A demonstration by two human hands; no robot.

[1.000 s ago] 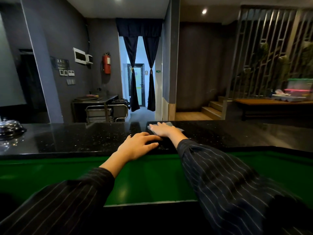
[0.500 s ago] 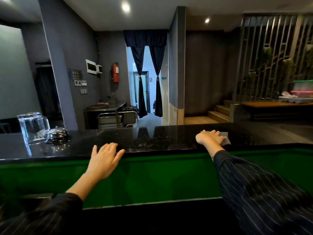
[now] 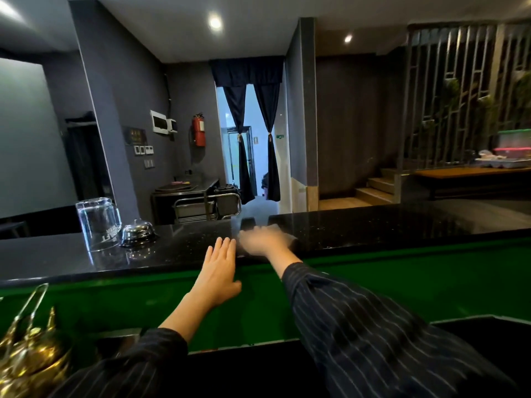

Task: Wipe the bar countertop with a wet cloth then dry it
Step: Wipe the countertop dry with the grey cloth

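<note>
One upturned empty glass (image 3: 98,223) stands left; flat open left hand (image 3: 219,275), blurred right hand's (image 3: 263,240) grip unclear.

Two bare hands, left hand (image 3: 219,272) sharp, right hand (image 3: 265,239) motion-blurred, both arms in dark navy sleeves (image 3: 359,334) with thin pale pinstripes, loose cuffs ending short of the wrists

Black countertop (image 3: 373,225): upturned glass (image 3: 98,222), bell (image 3: 137,233)
</note>
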